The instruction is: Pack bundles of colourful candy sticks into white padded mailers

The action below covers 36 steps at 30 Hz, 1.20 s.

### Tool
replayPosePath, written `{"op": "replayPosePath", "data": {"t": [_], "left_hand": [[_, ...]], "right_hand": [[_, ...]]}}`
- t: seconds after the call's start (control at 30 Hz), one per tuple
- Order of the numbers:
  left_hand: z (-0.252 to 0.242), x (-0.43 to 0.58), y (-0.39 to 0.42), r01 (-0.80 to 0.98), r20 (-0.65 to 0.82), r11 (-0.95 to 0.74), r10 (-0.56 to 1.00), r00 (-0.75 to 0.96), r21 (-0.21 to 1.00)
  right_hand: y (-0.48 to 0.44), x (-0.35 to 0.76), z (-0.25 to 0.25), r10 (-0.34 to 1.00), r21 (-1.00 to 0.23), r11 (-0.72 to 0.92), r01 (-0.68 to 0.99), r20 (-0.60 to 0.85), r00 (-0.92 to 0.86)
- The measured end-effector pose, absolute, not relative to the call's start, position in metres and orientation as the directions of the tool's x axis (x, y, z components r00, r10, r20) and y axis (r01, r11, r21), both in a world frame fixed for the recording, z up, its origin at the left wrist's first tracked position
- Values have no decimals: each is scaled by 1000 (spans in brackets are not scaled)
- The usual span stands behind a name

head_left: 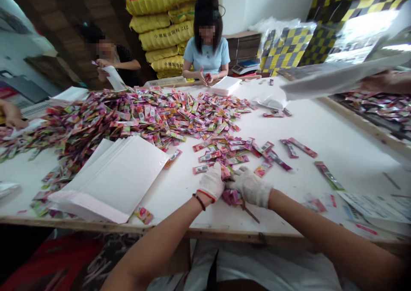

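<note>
Both my hands wear white knit gloves and meet at the near edge of the white table (321, 128). My left hand (212, 183) is closed on a small bunch of pink sachets (231, 196). My right hand (250, 187) is also closed on the same bunch from the right. A loose cluster of the same colourful sachets (231, 149) lies just beyond my fingers. Farther back a large heap of sachets (128, 115) covers the table's left and middle.
A stack of white mailer bags (115, 175) lies to my left. Single sachets (302, 147) are scattered to the right, printed sheets (372, 205) at the near right edge. Two people sit across the table; other hands reach in at left (11, 113) and right (382, 82). Yellow sacks (163, 21) are piled behind.
</note>
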<state>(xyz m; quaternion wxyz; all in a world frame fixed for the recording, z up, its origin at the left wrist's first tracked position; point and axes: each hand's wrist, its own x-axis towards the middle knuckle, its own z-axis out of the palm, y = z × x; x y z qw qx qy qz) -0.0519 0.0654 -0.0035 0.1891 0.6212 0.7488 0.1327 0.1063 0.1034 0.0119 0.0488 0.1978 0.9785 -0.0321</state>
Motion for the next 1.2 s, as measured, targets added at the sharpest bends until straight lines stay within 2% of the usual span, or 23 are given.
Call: {"op": "replayPosePath", "data": {"t": [0.07, 0.13, 0.17, 0.23, 0.3, 0.33, 0.4, 0.43, 0.5, 0.53, 0.6, 0.67, 0.73, 0.8, 0.87, 0.93, 1.0, 1.07, 1.13, 1.17, 1.2], "left_hand": [[-4, -45, 67, 922, -123, 175, 982, -141, 344], [-5, -48, 68, 914, -132, 199, 978, -163, 353], [-6, -52, 68, 890, -134, 222, 974, -183, 399], [-7, -65, 66, 773, -127, 261, 965, -231, 578], [-8, -75, 59, 524, -145, 279, 948, -283, 805], [-8, -78, 55, 364, -178, 283, 939, -295, 887], [-7, -76, 46, 63, -263, 292, 920, -290, 954], [-7, -71, 42, -51, -289, 286, 917, -276, 957], [-6, -56, 38, -195, -291, 246, 923, -252, 949], [-6, -48, 38, -245, -271, 211, 929, -250, 946], [-6, -33, 38, -313, -220, 146, 952, -214, 938], [-4, -23, 37, -336, -180, 122, 973, -147, 934], [0, -19, 36, -311, -188, 165, 981, -45, 936], [6, -19, 33, -257, -216, 227, 974, 69, 939], [11, -21, 29, -177, -204, 230, 967, 152, 957], [16, -27, 23, -70, -179, 193, 969, 168, 979], [19, -43, 15, 39, -176, 172, 977, 123, 984], [24, -74, 5, 150, -174, 167, 984, 38, 974], [37, -121, -8, 478, -181, 180, 983, -45, 860], [47, -147, -18, 669, -187, 195, 979, -84, 717], [58, -173, -28, 867, -224, 209, 968, -117, 452]], "right_hand": [[103, 94, 10, 416, 9, 907, 420, -172, -893], [101, 90, 10, 433, 39, 901, 433, -171, -885], [100, 91, 10, 423, 39, 906, 422, -158, -892], [97, 98, 12, 405, -3, 912, 409, -137, -904], [97, 109, 13, 465, -132, 869, 477, -111, -878], [97, 114, 12, 540, -235, 806, 543, -82, -837], [98, 119, 8, 742, -497, 573, 651, -23, -670], [96, 119, 5, 823, -635, 428, 643, -21, -568], [90, 113, 0, 892, -852, 177, 492, -72, -447], [85, 108, -2, 885, -917, 101, 385, -94, -456], [74, 97, -5, 841, -980, 41, 193, -70, -536], [63, 90, -8, 837, -992, 10, 128, -62, -544], [55, 87, -10, 881, -974, -121, 193, -195, -431], [50, 87, -13, 884, -947, -279, 160, -318, -342], [48, 86, -13, 874, -931, -360, -60, -314, -371], [45, 84, -10, 860, -854, -416, -313, -257, -441], [40, 81, -7, 825, -740, -516, -431, -293, -484], [37, 83, -7, 770, -641, -620, -453, -386, -508], [39, 89, -16, 713, -590, -694, -414, -481, -510], [44, 93, -24, 695, -595, -710, -376, -507, -510], [50, 97, -33, 683, -618, -711, -334, -495, -537]]}}
